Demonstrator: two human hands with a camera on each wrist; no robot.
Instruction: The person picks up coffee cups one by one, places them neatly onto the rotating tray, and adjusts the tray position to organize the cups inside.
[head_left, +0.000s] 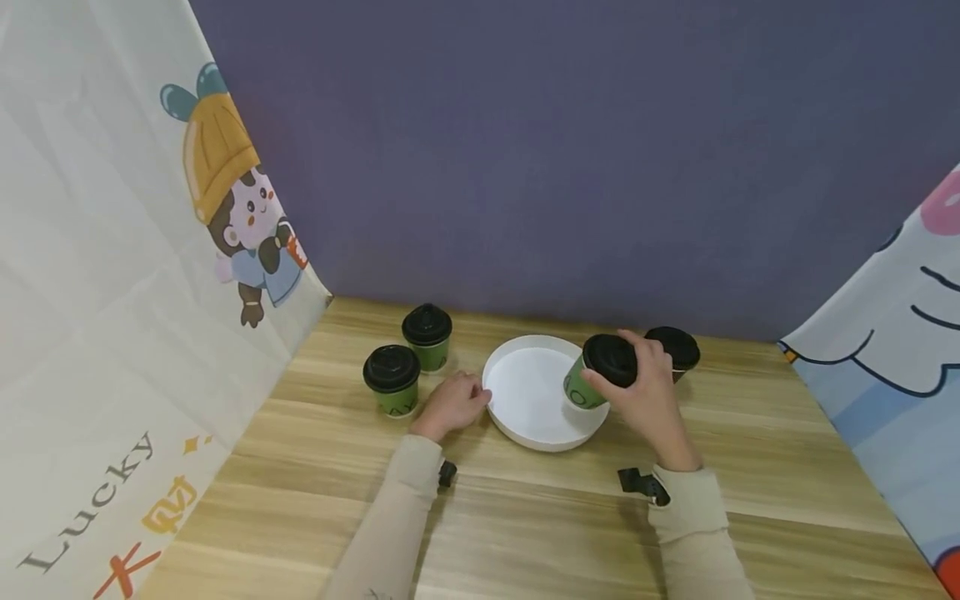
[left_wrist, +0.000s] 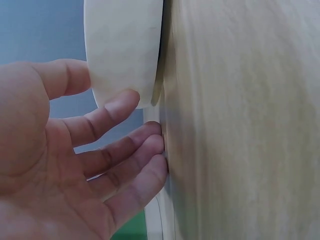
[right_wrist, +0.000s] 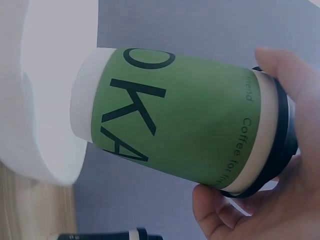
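Observation:
A round white tray [head_left: 534, 392] with a low raised wall lies on the table. My left hand [head_left: 453, 404] is at its left edge; in the left wrist view the thumb and forefinger [left_wrist: 120, 104] pinch the tray's wall [left_wrist: 125, 50], the other fingers resting near the tabletop. My right hand [head_left: 648, 387] grips a green paper coffee cup [head_left: 581, 387] round its black lid [right_wrist: 284, 140]. That cup tilts over the tray's right side, its white base [right_wrist: 89, 95] near the tray; whether it touches is unclear.
Two more lidded green cups stand left of the tray, one nearer [head_left: 393, 392] and one farther [head_left: 427, 337]. Another black-lidded cup [head_left: 675, 346] stands behind my right hand, partly hidden. A dark partition [head_left: 555, 167] rises at the back, with printed cloths [head_left: 112, 250] at both sides.

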